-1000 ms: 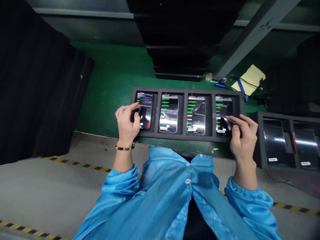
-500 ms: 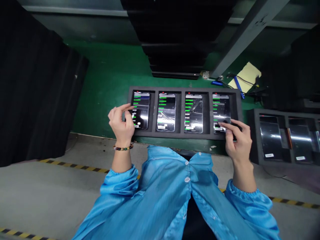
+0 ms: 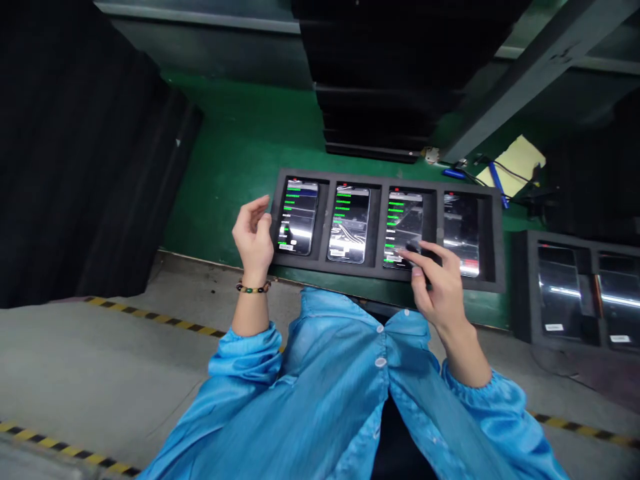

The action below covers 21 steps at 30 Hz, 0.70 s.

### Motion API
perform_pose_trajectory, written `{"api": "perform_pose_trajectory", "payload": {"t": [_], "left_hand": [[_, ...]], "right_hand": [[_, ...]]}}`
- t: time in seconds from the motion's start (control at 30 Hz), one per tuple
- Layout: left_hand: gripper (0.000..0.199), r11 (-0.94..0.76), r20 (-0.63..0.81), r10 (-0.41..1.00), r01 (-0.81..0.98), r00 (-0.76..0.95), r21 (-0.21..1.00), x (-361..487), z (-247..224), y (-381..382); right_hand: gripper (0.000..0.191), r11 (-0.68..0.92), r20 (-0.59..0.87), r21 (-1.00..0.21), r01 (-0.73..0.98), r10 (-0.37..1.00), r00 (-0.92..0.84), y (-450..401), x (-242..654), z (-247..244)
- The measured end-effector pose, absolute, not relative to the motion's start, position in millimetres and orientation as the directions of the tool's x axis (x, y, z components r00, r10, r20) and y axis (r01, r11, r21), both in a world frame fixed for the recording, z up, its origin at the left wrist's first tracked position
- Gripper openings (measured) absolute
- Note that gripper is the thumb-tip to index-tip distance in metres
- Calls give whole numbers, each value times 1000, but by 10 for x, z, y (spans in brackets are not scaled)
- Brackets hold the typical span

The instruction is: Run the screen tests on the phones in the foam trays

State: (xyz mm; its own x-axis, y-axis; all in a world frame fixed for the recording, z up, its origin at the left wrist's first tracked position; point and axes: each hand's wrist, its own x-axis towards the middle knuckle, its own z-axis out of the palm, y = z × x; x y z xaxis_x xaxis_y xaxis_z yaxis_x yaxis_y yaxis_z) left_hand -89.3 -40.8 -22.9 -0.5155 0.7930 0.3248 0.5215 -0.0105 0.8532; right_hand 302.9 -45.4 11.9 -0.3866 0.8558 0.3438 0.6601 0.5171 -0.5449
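Several smartphones lie face up in the slots of a dark foam tray (image 3: 356,265). Over the lower part of the third smartphone (image 3: 403,220) from the left is my right hand (image 3: 440,287), its forefinger stretched out at the screen and its fingers apart, holding nothing. I cannot tell whether the fingertip touches the glass. My left hand (image 3: 254,237) hovers at the tray's left end, loosely curled, with thumb and fingers apart, close to the leftmost smartphone (image 3: 300,220). Green and white text lines show on the second smartphone (image 3: 349,223) too. The rightmost smartphone (image 3: 461,233) has a mostly dark screen with a red patch low down.
A second foam tray (image 3: 530,300) with dark-screened phones stands to the right. Behind are a blue pen (image 3: 499,185), yellow paper (image 3: 520,160) and cables on the green table (image 3: 240,147). A grey post (image 3: 535,73) rises at the back right, and a black curtain (image 3: 90,167) hangs left.
My right hand has moved left from the rightmost smartphone to the third one. The rightmost screen has lost its text list and now shows a red patch. The view has shifted slightly.
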Motion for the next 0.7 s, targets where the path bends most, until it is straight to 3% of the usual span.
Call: {"api": "perform_pose_trajectory", "payload": {"t": [0.17, 0.3, 0.53, 0.7], "left_hand": [[37, 10, 221, 852, 436, -475, 900, -982, -314, -366], [40, 3, 192, 879, 406, -437, 914, -1010, -333, -377], [77, -57, 129, 975, 352, -183, 934, -1126, -348, -521], [78, -98, 160, 981, 434, -108, 896, -1159, -325, -548]], "right_hand": [[44, 672, 363, -530, 517, 731, -578, -370, 2581, 161], [42, 676, 323, -525, 517, 720, -614, -342, 2482, 159], [42, 603, 358, -587, 540, 792, -495, -358, 2729, 161], [38, 477, 364, -632, 610, 878, -310, -370, 3024, 187]]}}
